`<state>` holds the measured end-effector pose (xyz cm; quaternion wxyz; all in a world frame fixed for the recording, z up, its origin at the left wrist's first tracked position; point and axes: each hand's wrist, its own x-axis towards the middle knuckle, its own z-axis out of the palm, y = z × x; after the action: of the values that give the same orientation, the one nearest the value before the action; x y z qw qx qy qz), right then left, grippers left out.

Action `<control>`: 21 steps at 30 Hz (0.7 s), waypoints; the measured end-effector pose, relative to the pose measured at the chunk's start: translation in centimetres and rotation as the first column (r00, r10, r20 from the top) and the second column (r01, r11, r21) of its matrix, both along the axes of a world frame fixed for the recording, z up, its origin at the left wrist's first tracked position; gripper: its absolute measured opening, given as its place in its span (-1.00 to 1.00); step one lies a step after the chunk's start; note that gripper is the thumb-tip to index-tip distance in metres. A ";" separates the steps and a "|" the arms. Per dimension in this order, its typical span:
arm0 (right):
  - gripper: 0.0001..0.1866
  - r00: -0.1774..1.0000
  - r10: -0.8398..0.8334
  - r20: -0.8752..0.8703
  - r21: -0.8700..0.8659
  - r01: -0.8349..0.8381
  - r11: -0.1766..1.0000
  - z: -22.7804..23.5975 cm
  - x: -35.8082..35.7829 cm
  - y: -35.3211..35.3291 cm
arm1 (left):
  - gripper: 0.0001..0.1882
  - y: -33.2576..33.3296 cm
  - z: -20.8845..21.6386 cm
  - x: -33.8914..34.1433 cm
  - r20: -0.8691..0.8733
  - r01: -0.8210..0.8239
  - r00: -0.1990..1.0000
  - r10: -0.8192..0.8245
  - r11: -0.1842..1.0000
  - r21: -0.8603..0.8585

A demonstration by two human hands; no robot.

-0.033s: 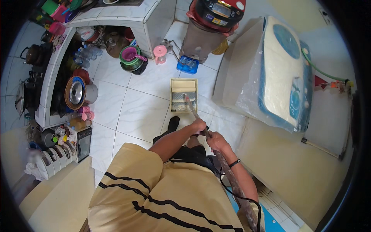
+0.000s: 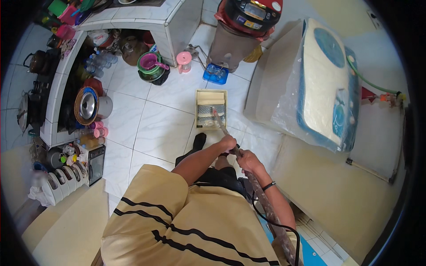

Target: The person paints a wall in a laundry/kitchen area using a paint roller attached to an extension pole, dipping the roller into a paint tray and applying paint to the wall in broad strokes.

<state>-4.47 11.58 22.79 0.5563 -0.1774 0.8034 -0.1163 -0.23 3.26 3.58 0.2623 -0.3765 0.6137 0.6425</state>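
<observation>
Spreading beneath everything, glossy white floor tiles with grey veining (image 2: 166, 111) run up to a bulky white-and-blue washing machine in clear plastic (image 2: 324, 93), on the worker's right. From where I stand, the worker in a tan shirt with black wavy stripes (image 2: 177, 204) bends over a long, mottled brown pole (image 2: 262, 197), which slants past the right forearm toward the floor. Its far end reaches inside a shallow, cream rectangular tray (image 2: 211, 91), set on the tiles just ahead of the feet; grey patterned material lies within, too small to identify. Beyond the tray, near it, sits a smaller bright-blue plastic tray (image 2: 216, 80). The left hand (image 2: 228, 142) is wrapped around the pole, nearer the cream tray; the right hand (image 2: 250, 162) grips just behind it, below a narrow black wristband (image 2: 269, 186).
</observation>
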 end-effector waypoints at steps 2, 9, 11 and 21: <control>-0.71 0.999 0.045 -0.015 -0.020 -0.046 0.999 -0.3 -0.2 -0.3 | -0.76 -0.1 -0.5 -0.2 -0.026 -0.003 1.000 0.001 0.998 -0.061; -0.78 0.977 0.173 -0.123 -0.088 -0.184 0.979 0.2 0.3 1.0 | -0.75 -0.2 3.2 0.8 0.014 -0.145 0.989 0.145 0.975 0.166; -0.78 0.986 0.148 -0.081 -0.108 -0.156 0.982 0.8 0.8 1.5 | -0.77 0.4 4.3 1.3 0.130 -0.278 0.960 0.247 0.898 0.341; -0.79 0.984 0.166 -0.057 -0.060 -0.169 0.984 3.9 2.5 2.9 | -0.79 1.8 6.5 2.9 0.060 -0.074 0.996 0.059 0.954 0.291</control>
<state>-1.95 14.48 26.65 0.5370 -0.2652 0.7957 -0.0901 2.62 5.04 10.11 0.3087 -0.3700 0.4919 0.7251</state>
